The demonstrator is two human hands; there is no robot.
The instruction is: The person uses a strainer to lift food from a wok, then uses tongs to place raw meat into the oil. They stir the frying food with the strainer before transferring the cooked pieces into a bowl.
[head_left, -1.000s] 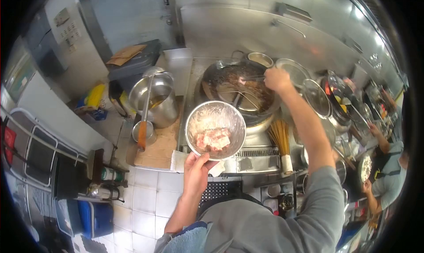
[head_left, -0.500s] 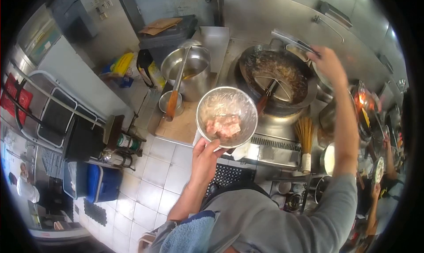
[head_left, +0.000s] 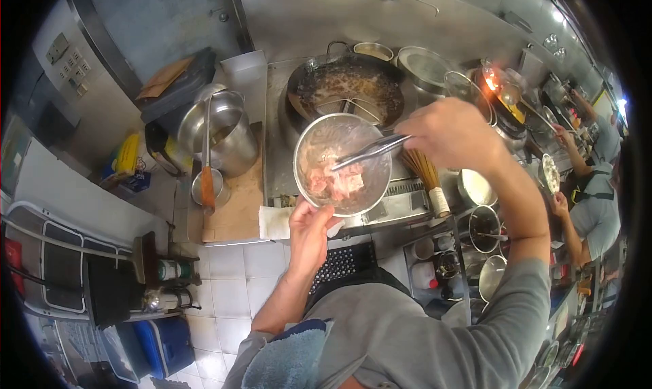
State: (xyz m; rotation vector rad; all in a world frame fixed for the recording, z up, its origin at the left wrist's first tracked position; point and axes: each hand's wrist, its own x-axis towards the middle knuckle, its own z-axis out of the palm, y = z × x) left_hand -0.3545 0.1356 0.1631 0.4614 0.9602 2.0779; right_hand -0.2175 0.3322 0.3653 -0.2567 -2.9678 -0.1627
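My left hand (head_left: pixel 310 234) grips the near rim of a round steel bowl (head_left: pixel 314 139) and holds it up in front of me. Pale pink chunks of meat (head_left: pixel 334 182) lie in its bottom. My right hand (head_left: pixel 451 133) is closed on metal tongs (head_left: pixel 370 151), whose tips reach down into the bowl onto the meat. Behind the bowl sits a big dark wok (head_left: pixel 346 90) with brown liquid and a wire rack across it.
A steel stockpot (head_left: pixel 221 134) with an orange-handled ladle (head_left: pixel 206 178) stands left of the wok, on a wooden board (head_left: pixel 234 212). A bamboo brush (head_left: pixel 426 175) lies right of the bowl. More pans and a flame are at the right, where other people work.
My right hand has come back from the shelf behind the wok with the tongs and put their tips into the bowl. The bowl stays in my left hand.
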